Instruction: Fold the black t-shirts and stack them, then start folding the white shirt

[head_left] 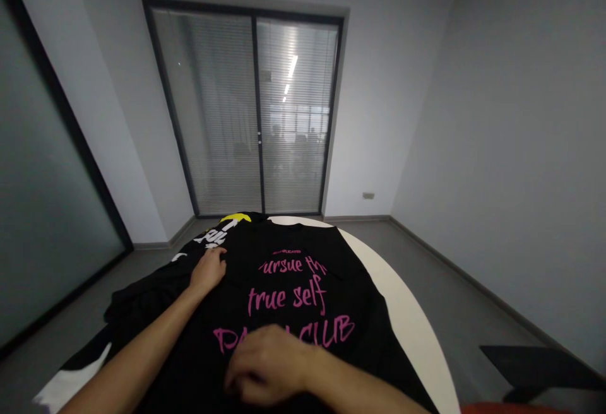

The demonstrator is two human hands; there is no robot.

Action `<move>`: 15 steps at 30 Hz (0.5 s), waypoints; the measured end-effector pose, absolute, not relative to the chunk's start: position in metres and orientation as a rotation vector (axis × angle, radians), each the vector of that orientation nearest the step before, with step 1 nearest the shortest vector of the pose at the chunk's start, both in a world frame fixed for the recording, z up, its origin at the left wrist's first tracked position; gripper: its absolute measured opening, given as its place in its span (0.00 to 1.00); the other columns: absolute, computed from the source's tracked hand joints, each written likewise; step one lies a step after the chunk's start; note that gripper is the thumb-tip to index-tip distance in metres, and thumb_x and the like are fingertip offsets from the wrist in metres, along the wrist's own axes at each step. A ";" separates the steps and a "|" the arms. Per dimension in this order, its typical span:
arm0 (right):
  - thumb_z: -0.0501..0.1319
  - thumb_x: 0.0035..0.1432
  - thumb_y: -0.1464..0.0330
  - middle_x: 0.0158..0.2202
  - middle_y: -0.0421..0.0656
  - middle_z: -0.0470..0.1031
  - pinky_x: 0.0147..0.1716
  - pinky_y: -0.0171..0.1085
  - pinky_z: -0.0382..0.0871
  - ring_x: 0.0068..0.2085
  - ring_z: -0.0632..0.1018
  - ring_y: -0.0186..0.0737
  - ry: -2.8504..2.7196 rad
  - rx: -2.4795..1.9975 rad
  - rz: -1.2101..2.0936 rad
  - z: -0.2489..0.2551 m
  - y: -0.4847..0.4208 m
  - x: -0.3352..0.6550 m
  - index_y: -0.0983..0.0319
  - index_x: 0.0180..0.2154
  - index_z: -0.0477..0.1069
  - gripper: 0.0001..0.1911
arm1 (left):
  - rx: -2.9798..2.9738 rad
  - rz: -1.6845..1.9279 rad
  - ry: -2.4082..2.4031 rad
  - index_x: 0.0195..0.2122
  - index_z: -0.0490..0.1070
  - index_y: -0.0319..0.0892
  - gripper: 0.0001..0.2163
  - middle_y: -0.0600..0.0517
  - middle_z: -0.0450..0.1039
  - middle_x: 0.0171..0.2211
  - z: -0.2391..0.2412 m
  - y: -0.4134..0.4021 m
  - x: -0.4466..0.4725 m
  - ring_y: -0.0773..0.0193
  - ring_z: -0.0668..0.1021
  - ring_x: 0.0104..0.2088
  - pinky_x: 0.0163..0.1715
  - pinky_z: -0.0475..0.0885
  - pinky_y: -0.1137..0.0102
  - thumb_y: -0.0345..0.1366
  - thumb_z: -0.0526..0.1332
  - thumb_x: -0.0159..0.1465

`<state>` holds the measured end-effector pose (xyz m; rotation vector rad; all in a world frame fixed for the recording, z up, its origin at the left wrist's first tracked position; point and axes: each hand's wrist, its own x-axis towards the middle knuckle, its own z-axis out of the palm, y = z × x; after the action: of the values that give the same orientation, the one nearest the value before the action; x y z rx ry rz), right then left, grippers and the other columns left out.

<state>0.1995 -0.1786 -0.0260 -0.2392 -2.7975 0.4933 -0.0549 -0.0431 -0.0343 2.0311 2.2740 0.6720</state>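
Observation:
A black T-shirt [293,256] with pink lettering lies spread on a round white table [416,325]. My left hand [208,270] reaches forward and rests on the shirt's left side, its fingers curled down onto the cloth near the sleeve. My right hand [265,363] lies close to me on the lower part of the shirt, over the bottom line of pink letters, with the fingers bent and pressing on the fabric. Whether either hand pinches the cloth does not show.
More black clothing with white and yellow print [222,231] lies at the table's far left. A glass door with blinds [250,111] stands ahead. A dark glass wall [42,212] runs along the left. A dark chair part [540,363] sits at the lower right.

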 end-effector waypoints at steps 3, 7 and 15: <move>0.54 0.62 0.72 0.40 0.42 0.79 0.45 0.35 0.69 0.41 0.78 0.37 -2.494 -0.847 0.344 -0.012 -0.125 0.263 0.60 0.43 0.74 0.12 | 2.160 0.726 2.282 0.57 0.69 0.40 0.19 0.40 0.59 0.64 -0.031 -0.056 -0.026 0.45 0.65 0.63 0.60 0.63 0.52 0.32 0.56 0.64; 0.52 0.65 0.70 0.46 0.47 0.77 0.51 0.39 0.67 0.49 0.76 0.42 -2.257 -1.341 0.225 -0.015 -0.062 0.344 0.61 0.47 0.74 0.14 | 2.559 0.628 1.763 0.46 0.74 0.44 0.11 0.45 0.71 0.52 -0.018 -0.085 0.033 0.54 0.74 0.52 0.53 0.69 0.61 0.32 0.54 0.67; 0.53 0.64 0.68 0.58 0.54 0.72 0.62 0.46 0.61 0.59 0.72 0.48 -2.423 -1.416 0.404 -0.062 -0.019 0.413 0.65 0.54 0.73 0.20 | 2.873 0.456 0.404 0.53 0.71 0.52 0.16 0.56 0.74 0.50 -0.030 -0.190 0.156 0.63 0.76 0.46 0.45 0.67 0.68 0.48 0.62 0.66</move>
<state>0.4133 -0.0187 -0.0616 -1.4162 -2.4233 0.4038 0.1558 -0.1896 -0.0300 2.8734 0.4041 0.4563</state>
